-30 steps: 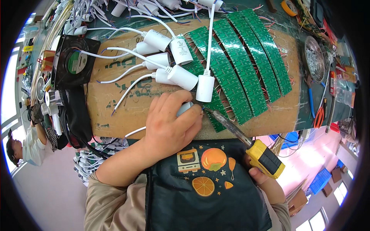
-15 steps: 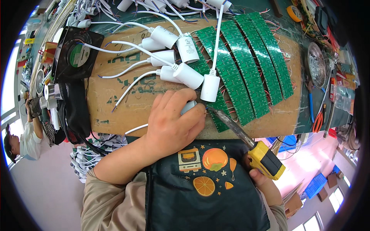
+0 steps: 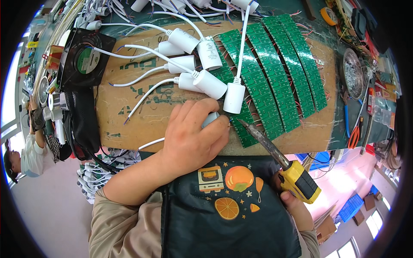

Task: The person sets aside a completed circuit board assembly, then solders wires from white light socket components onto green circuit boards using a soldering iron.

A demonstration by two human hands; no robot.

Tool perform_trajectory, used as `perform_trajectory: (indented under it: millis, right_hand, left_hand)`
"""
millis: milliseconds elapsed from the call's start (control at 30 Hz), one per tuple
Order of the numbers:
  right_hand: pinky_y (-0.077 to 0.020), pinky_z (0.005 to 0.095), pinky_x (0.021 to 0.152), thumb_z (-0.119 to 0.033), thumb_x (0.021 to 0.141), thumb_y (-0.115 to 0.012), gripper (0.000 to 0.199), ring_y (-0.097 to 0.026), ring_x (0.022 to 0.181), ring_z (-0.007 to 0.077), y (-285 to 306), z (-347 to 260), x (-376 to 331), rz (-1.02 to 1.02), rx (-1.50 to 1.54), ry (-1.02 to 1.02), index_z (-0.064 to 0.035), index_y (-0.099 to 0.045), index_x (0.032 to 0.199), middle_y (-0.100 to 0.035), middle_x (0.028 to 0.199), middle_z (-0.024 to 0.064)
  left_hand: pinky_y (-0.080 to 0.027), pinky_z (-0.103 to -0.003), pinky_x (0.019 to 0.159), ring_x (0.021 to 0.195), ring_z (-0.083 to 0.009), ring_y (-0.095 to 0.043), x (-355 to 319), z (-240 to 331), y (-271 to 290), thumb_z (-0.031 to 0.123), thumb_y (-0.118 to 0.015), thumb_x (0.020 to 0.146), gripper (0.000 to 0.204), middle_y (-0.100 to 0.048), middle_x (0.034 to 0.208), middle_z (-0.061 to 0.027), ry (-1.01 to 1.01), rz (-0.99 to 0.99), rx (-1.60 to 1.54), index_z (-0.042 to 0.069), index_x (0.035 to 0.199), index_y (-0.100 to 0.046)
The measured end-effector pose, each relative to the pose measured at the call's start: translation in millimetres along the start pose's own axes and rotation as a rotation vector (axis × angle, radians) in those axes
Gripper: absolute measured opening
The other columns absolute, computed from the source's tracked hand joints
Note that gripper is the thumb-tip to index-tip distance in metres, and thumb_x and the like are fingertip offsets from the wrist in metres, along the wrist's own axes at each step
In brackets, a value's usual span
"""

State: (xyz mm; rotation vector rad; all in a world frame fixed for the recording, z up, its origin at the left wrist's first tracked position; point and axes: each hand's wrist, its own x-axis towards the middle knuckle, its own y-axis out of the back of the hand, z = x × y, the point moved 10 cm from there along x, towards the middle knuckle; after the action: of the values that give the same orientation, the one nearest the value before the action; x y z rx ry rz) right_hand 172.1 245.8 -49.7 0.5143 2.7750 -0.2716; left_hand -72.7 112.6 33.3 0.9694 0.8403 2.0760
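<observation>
My left hand [image 3: 193, 133] is closed around a white cylindrical cable fitting [image 3: 210, 119], mostly hidden by the fingers. A white cable [image 3: 151, 143] comes out from under that hand on the left. My right hand [image 3: 294, 204] grips a soldering iron [image 3: 300, 182] by its yellow and black handle. The iron's metal tip points up and left, a little to the right of my left fingertips and over a green circuit board strip. Just beyond my left hand lie several white cylindrical fittings [image 3: 211, 84] with cables. Panels of green circuit boards [image 3: 271, 77] lie to their right.
Brown cardboard [image 3: 116, 101] covers the bench. A black fan [image 3: 86, 60] stands at left. More white fittings are heaped at the back. At right are a metal dish [image 3: 353, 73], orange-handled pliers [image 3: 354, 136] and yellow tape [image 3: 328, 16]. Another person [image 3: 32, 155] works far left.
The soldering iron has shifted slightly right and down, its tip drawing away from the fitting in my left hand. My left hand stays almost still.
</observation>
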Motion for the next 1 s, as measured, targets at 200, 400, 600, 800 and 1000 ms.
perform_trajectory:
  millis: [200, 400, 600, 800, 1000]
  right_hand:
    - [-0.043, 0.0307, 0.058, -0.051, 0.081, -0.081, 0.055, -0.055, 0.063, 0.0175, 3.5, 4.1, -0.2, -0.022, -0.029, 0.031, 0.0001, -0.062, 0.089, -0.057, 0.073, 0.0048]
    - [-0.0421, 0.0315, 0.057, -0.055, 0.081, -0.079, 0.056, -0.054, 0.062, 0.0175, 5.7, 5.1, -3.9, 0.006, -0.073, -0.007, -0.0016, -0.062, 0.086, -0.056, 0.072, 0.0039]
    - [-0.0419, 0.0318, 0.057, -0.054, 0.082, -0.078, 0.054, -0.054, 0.062, 0.0181, 2.3, 0.9, -0.3, -0.012, -0.069, -0.01, -0.0032, -0.059, 0.082, -0.056, 0.071, 0.0042]
    - [-0.0415, 0.0321, 0.056, -0.052, 0.083, -0.077, 0.051, -0.053, 0.061, 0.019, 1.9, 1.5, -0.4, -0.056, -0.099, -0.005, -0.0039, -0.059, 0.081, -0.055, 0.07, 0.0039]
    - [-0.0421, 0.0337, 0.056, -0.047, 0.084, -0.076, 0.046, -0.054, 0.06, 0.0212, -5.0, -15.6, 7.7, -0.061, -0.193, 0.134, -0.0046, -0.06, 0.081, -0.056, 0.071, 0.0053]
  left_hand:
    - [-0.045, -0.039, 0.07, 0.081, -0.0288, -0.059, 0.3, 2.2, -1.5, 0.005, -0.078, 0.07, 0.024, -0.062, 0.102, -0.0099, -0.004, -0.006, 0.009, 0.007, 0.092, -0.069]
    - [-0.045, -0.039, 0.072, 0.082, -0.029, -0.06, 0.0, -3.6, -0.5, 0.005, -0.08, 0.07, 0.027, -0.063, 0.103, -0.0092, 0.021, 0.017, -0.044, 0.009, 0.094, -0.068]
    - [-0.044, -0.04, 0.077, 0.089, -0.0289, -0.059, -1.3, -0.2, 0.1, 0.007, -0.082, 0.07, 0.029, -0.063, 0.108, -0.0092, -0.018, -0.055, -0.106, 0.009, 0.095, -0.068]
    - [-0.042, -0.039, 0.078, 0.091, -0.0287, -0.059, 2.8, 1.7, 2.4, 0.006, -0.079, 0.073, 0.024, -0.063, 0.11, -0.0093, 0.001, -0.096, -0.153, 0.01, 0.095, -0.068]
    - [-0.042, -0.039, 0.075, 0.087, -0.0277, -0.059, 1.7, -1.3, -1.0, 0.005, -0.078, 0.073, 0.022, -0.063, 0.105, -0.0084, 0.04, -0.041, -0.11, 0.01, 0.092, -0.067]
